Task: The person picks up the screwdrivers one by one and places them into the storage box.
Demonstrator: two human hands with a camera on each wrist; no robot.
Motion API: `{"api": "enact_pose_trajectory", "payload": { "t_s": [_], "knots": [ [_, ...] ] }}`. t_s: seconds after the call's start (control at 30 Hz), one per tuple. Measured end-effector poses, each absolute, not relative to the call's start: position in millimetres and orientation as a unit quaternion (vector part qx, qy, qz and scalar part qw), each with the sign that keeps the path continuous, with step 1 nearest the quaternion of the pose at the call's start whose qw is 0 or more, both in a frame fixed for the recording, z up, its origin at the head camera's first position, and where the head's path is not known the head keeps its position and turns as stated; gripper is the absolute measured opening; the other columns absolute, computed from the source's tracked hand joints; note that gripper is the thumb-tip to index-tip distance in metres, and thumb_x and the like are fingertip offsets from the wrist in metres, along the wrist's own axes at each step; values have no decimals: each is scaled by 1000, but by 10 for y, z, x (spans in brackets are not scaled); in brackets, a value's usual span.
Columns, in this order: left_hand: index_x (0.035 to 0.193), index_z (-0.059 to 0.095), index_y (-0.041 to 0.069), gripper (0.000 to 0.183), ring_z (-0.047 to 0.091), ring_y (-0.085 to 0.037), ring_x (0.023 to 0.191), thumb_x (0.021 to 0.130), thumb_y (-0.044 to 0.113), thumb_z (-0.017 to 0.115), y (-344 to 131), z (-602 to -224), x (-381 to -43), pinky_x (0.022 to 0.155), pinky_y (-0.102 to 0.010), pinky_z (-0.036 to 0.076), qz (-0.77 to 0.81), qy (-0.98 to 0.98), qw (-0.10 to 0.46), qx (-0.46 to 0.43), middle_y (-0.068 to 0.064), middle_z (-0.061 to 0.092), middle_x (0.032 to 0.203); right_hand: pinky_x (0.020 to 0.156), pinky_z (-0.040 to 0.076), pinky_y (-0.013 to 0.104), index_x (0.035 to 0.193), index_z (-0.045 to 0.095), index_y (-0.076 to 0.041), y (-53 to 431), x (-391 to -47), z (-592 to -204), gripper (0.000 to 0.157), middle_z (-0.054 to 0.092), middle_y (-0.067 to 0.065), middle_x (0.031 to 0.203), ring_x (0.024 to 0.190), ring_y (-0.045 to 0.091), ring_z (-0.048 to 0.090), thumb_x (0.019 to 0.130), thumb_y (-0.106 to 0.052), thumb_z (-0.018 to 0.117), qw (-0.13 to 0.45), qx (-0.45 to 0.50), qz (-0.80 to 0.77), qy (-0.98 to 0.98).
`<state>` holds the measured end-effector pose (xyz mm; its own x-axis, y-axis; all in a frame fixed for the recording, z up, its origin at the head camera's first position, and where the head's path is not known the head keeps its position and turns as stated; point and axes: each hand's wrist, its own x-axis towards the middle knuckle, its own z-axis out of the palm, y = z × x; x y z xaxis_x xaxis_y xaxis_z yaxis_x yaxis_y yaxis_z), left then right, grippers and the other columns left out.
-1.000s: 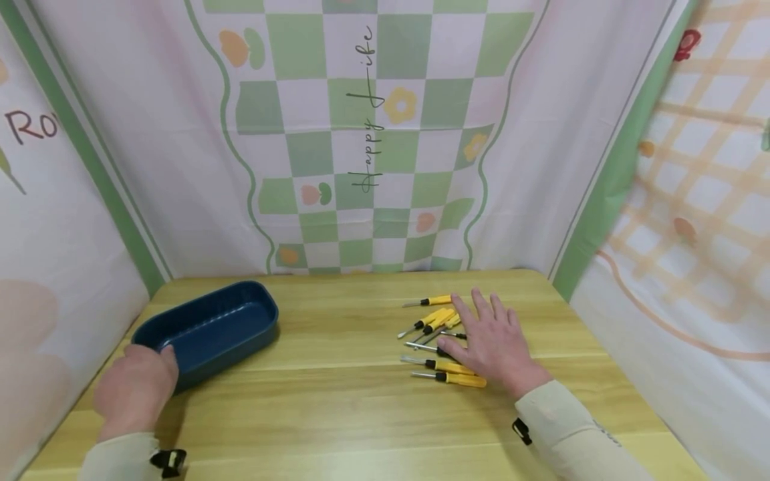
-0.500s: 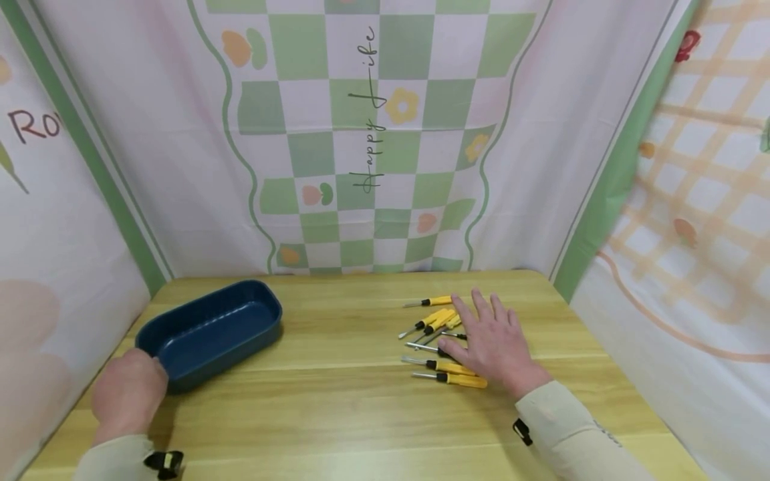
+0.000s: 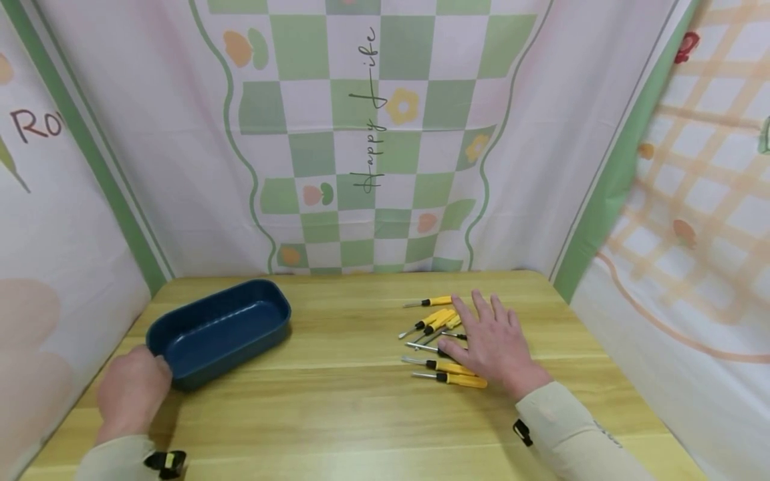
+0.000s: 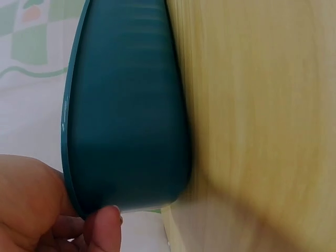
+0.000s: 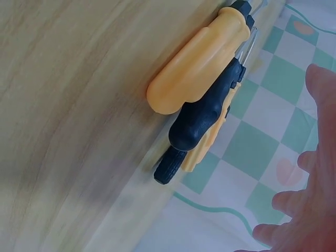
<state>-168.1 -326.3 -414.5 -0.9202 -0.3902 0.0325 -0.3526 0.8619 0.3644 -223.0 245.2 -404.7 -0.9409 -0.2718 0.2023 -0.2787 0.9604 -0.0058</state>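
Note:
A dark blue rectangular container (image 3: 222, 334) with rounded corners sits on the left of the table. My left hand (image 3: 134, 391) holds its near left end with curled fingers; in the left wrist view a fingertip (image 4: 107, 226) lies against the outer wall. On the right lie several screwdrivers, most with yellow handles, such as the nearest screwdriver (image 3: 460, 380). My right hand (image 3: 493, 344) is spread over the group, its palm hiding some handles. In the right wrist view a yellow-handled screwdriver (image 5: 199, 63) and a black-handled screwdriver (image 5: 202, 115) lie apart from the fingers.
The wood-look table (image 3: 337, 427) spans the space between container and screwdrivers. A printed checkered cloth (image 3: 373, 147) hangs behind its far edge, with more cloth at the left (image 3: 54, 267) and right (image 3: 680, 267).
The container has slid a little to the right on the table. My left thumb, seen inside the rim earlier, no longer shows there. My right hand and the screwdrivers have stayed put.

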Motion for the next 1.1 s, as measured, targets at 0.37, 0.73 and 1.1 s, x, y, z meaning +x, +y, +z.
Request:
{"api": "enact_pose_trajectory", "payload": {
  "t_s": [0.37,0.73,1.1],
  "knots": [
    [138,48,-16,53,58,-60,110,102,23,47,-3217,-4136,-1727,76,-63,54,-209,-957,27,202,-44,54,130,115,24,81,166,27,-19,2474,-2209,-4057,94,24,28,167,149,61,24,96,-79,42,93,137,22,-986],
    [146,45,-13,56,71,-40,93,104,24,50,-3161,-4199,-1720,82,-55,51,-285,-940,63,178,-29,71,114,114,23,81,166,27,-19,2481,-2204,-4079,91,23,28,168,150,60,23,97,-72,52,95,137,23,-986],
    [148,41,-14,55,69,-10,63,106,19,50,-3087,-4161,-1683,63,-23,51,-366,-918,40,146,-29,71,113,114,25,81,166,27,-19,2478,-2192,-4066,92,24,29,167,149,61,24,97,-77,45,101,145,23,-984]
  ]
}}
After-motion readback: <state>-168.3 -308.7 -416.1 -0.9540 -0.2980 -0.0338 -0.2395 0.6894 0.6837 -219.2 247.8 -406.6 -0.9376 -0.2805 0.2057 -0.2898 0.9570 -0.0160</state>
